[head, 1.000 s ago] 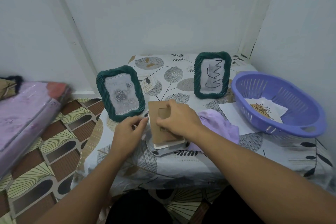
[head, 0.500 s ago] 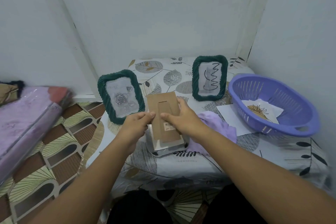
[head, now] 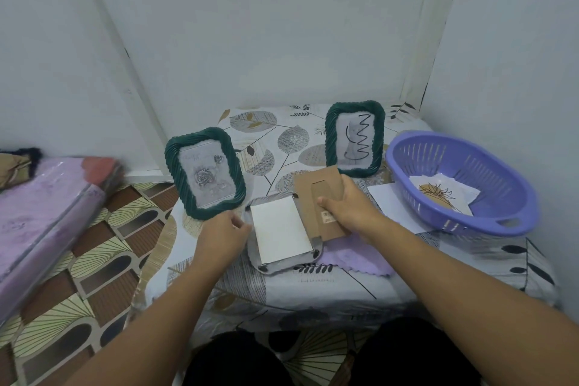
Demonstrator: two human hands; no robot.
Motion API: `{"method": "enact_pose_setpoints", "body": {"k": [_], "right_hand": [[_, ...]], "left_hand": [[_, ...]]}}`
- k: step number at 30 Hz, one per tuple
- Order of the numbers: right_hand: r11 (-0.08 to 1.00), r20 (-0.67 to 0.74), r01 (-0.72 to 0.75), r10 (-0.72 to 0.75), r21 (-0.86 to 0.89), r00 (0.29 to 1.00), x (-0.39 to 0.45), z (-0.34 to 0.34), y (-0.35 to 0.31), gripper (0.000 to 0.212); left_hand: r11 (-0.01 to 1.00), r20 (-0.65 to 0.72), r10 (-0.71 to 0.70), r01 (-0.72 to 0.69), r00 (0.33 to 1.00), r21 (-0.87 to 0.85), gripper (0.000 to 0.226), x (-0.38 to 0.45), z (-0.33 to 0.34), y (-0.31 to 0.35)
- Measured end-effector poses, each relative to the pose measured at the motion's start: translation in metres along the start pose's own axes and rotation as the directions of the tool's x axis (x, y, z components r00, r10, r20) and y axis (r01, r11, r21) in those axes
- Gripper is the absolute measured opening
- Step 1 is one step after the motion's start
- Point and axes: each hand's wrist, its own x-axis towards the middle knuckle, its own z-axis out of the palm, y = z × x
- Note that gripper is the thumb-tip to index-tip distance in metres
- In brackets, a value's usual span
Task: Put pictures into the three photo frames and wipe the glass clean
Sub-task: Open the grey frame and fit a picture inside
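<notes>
Third frame (head: pixel 283 236): laid face down at table centre, white sheet (head: pixel 279 233) exposed in its back. Backing board (head: pixel 322 202): gripped by right hand (head: pixel 347 208), thumb over its face, fingers curled behind its far edge; held at 2 o'clock of the frame, over the purple cloth (head: pixel 357 257). Left hand (head: pixel 224 233): at the frame's 9 o'clock edge, fingers curled; pinch cannot be told. Rose frame (head: pixel 205 172): upright at 10 o'clock. Squiggle frame (head: pixel 355 138): upright at 1 o'clock. Basket (head: pixel 488 222): at 3 o'clock, a picture (head: pixel 438 197) held inside.

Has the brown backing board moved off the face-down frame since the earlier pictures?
Yes. The backing board, held in the right hand, has shifted right toward the purple basket, uncovering the white sheet in the face-down frame.
</notes>
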Motion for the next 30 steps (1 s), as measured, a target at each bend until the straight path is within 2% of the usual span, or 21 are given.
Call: {"method": "enact_pose_setpoints", "body": {"k": [4, 9, 12, 15, 17, 20, 23, 27, 28, 30], "right_hand": [[0.995, -0.003, -0.002, 0.001, -0.102, 1.0, 0.0, -0.004, 0.007, 0.039], [0.987, 0.012, -0.043, 0.045, -0.152, 0.999, 0.0, -0.013, 0.013, 0.049], [0.979, 0.021, -0.07, 0.075, -0.191, 0.997, 0.0, -0.014, 0.015, 0.045], [0.949, 0.014, -0.095, 0.104, -0.301, 0.995, 0.004, -0.009, 0.018, 0.041], [0.908, -0.016, -0.111, 0.114, -0.405, 0.993, 0.006, -0.004, 0.019, 0.047], [0.831, -0.077, -0.114, 0.086, -0.544, 0.993, 0.004, 0.002, 0.018, 0.058], [0.747, -0.101, -0.08, 0.016, -0.66, 0.995, -0.001, 0.005, 0.017, 0.053], [0.596, -0.143, 0.025, -0.233, -0.802, 0.962, -0.011, 0.011, 0.011, 0.038], [0.585, -0.14, 0.044, -0.266, -0.81, 0.954, -0.012, 0.014, 0.008, 0.036], [0.66, -0.085, 0.093, -0.231, -0.745, 0.969, -0.013, 0.022, 0.0, 0.031]], "left_hand": [[0.999, 0.006, -0.017, 0.018, 1.0, -0.047, 0.008, 0.001, -0.002, -0.004], [0.995, -0.032, -0.046, 0.044, 0.998, -0.085, 0.007, 0.0, -0.006, -0.01], [0.989, -0.027, -0.059, 0.055, 0.998, -0.137, 0.006, -0.001, -0.005, -0.015], [0.98, -0.023, -0.056, 0.05, 0.998, -0.19, 0.006, -0.001, -0.003, -0.018], [0.976, -0.013, -0.061, 0.056, 0.998, -0.212, 0.006, -0.001, -0.003, -0.019], [0.967, 0.009, -0.072, 0.072, 0.997, -0.246, 0.008, -0.001, -0.003, -0.02], [0.964, 0.016, -0.07, 0.071, 0.997, -0.257, 0.011, -0.001, -0.004, -0.02], [0.967, 0.009, -0.074, 0.074, 0.997, -0.244, 0.013, 0.0, -0.002, -0.019], [0.968, 0.007, -0.075, 0.074, 0.997, -0.24, 0.013, 0.0, -0.002, -0.018], [0.969, 0.006, -0.076, 0.076, 0.997, -0.237, 0.014, 0.0, -0.001, -0.018]]}}
